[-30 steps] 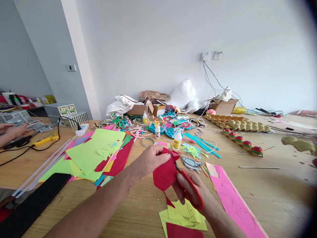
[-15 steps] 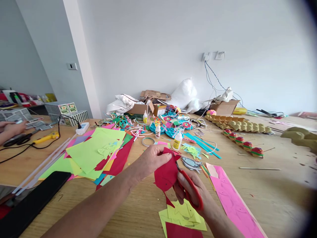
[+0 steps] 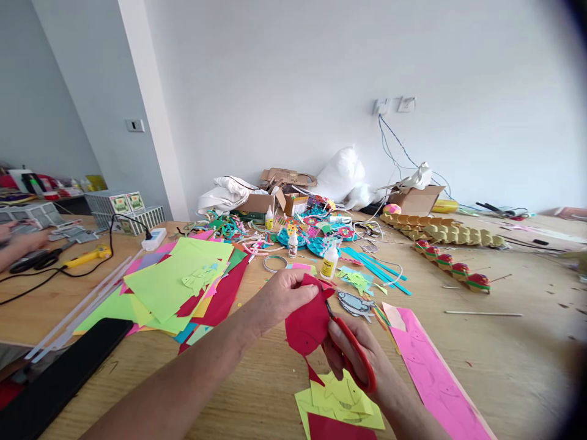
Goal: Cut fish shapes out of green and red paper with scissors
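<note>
Red paper [image 3: 306, 324] with pencil lines and an eye drawn on it is pinched by my left hand [image 3: 291, 294] at its upper edge. My right hand [image 3: 355, 345] grips red-handled scissors [image 3: 364, 360], and their blades meet the paper's right edge near the top. A thin cut strip with a pointed red end dangles below the sheet. Under my hands lie yellow sheets [image 3: 343, 394] bearing fish drawings and a piece of dark red paper [image 3: 339, 426]. Beyond the scissors rests a grey-blue paper fish [image 3: 355, 304].
Pink paper with drawn fish [image 3: 431, 366] lies at right. A pile of coloured paper [image 3: 178, 278] is on the left, near a black slab [image 3: 68, 379]. Glue bottles [image 3: 329, 261], a tape roll [image 3: 275, 263] and egg-carton caterpillars [image 3: 452, 266] stand farther back. Another person's hand [image 3: 22, 244] is at far left.
Between my hands, the small red flap by the blades sits slightly differently. A blurred egg-carton piece at the far right edge has mostly gone from view. My grips look unchanged.
</note>
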The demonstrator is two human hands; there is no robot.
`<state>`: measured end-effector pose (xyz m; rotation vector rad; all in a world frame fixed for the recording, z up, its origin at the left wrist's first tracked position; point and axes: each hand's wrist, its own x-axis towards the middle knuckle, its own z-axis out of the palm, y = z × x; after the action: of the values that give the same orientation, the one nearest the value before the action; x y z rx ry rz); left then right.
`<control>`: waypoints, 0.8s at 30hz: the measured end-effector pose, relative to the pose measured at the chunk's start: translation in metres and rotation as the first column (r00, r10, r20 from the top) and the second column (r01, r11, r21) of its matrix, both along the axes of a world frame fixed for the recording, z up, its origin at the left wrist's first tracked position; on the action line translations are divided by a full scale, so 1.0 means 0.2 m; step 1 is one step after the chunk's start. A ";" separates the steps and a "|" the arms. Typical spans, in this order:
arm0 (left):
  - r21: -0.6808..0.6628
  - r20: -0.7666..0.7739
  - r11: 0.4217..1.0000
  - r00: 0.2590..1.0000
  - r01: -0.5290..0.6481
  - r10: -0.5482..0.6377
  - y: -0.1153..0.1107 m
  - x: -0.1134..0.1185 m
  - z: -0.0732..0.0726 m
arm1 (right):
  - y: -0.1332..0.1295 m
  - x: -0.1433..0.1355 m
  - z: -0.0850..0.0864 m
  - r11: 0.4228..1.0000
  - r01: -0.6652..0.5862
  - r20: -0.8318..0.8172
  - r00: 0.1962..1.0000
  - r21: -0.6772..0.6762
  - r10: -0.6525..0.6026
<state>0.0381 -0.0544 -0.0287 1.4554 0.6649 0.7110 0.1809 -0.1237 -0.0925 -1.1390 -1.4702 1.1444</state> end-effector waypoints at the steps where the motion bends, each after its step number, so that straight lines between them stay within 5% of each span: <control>1: 0.001 0.000 1.000 1.000 -0.002 0.002 0.00 0.00 0.00 | 0.00 0.00 0.00 1.000 0.003 0.001 1.000 -0.001 -0.003; 24: 0.026 -0.061 1.000 0.998 -0.007 0.009 0.00 0.00 0.01 | 0.00 0.01 0.01 1.000 -0.003 0.070 0.998 -0.011 0.004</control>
<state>0.0379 -0.0551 -0.0271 1.5037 0.7117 0.6855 0.1820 -0.1241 -0.0914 -1.1956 -1.5213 1.1262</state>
